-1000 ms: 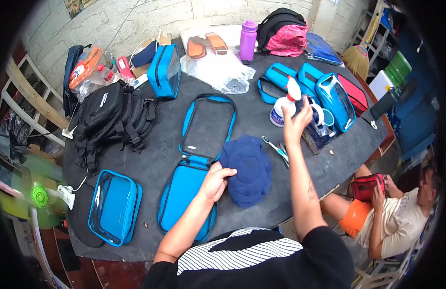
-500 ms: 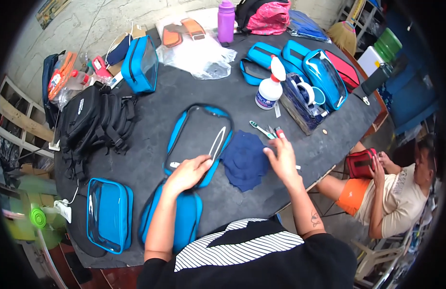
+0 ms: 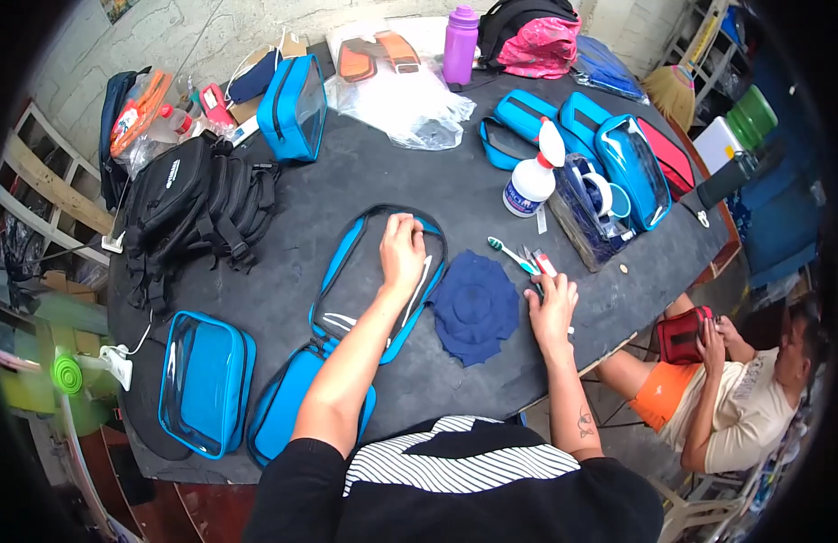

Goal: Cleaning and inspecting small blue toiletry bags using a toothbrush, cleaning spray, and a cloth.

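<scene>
A blue pouch [image 3: 292,412] lies before me with its clear-windowed lid [image 3: 333,262] folded out flat, away from me. Over the far part of the window is my left hand [image 3: 403,253], fingers bent and held together. Whatever its fingertips pinch, if anything, is hidden. To the right of the lid a dark blue cloth [image 3: 478,303] is spread in a crumpled round. My right hand [image 3: 553,312] rests just beyond the cloth's right edge, fingers a little apart. Its fingertips are beside a small red-and-white handled tool [image 3: 545,262] and a green-and-white toothbrush [image 3: 511,254].
Another blue pouch [image 3: 204,385] lies at the near left, behind it a black backpack [image 3: 188,204]. A white spray bottle [image 3: 530,181] stands by several blue pouches [image 3: 632,172]. At the back are a purple bottle [image 3: 460,45] and plastic sheeting [image 3: 419,109]. A seated person [image 3: 736,389] is at right.
My left hand has moved from the lid's near right edge toward its far end. My right hand has drawn slightly nearer to me. The whole view has shifted a little.
</scene>
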Available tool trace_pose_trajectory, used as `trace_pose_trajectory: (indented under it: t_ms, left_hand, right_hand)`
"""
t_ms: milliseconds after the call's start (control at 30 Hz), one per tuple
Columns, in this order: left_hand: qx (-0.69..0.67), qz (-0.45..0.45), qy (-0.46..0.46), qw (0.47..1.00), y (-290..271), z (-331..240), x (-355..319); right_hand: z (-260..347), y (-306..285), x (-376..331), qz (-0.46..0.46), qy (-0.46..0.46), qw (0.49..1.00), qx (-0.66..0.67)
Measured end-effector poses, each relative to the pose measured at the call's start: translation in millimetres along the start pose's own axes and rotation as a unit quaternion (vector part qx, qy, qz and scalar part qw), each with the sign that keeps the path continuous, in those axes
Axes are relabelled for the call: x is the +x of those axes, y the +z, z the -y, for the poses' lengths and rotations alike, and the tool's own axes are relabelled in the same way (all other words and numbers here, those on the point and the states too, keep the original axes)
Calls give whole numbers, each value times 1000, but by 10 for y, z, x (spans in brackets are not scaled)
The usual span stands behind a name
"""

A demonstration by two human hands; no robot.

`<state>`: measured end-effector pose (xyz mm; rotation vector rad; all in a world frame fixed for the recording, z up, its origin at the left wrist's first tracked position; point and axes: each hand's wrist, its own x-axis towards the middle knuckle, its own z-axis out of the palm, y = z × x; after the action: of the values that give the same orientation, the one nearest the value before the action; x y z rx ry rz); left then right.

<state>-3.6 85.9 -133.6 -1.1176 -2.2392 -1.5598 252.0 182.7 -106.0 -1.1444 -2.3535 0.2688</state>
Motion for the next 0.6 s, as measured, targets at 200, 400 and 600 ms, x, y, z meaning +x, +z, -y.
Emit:
trace_pose_trajectory:
  t_ms: [200,400,600]
  left_hand:
    - [60,38,51,996,54,65,-113]
    - [152,63,98,981,49,57,-39]
    - [180,115,112,971,49,66,204]
  right_hand:
    - [-67,66,64,-15,-25,1000,6]
    - [-92,84,137,17,-24,999,15]
    - [-163,76,190,65,-12,997,33]
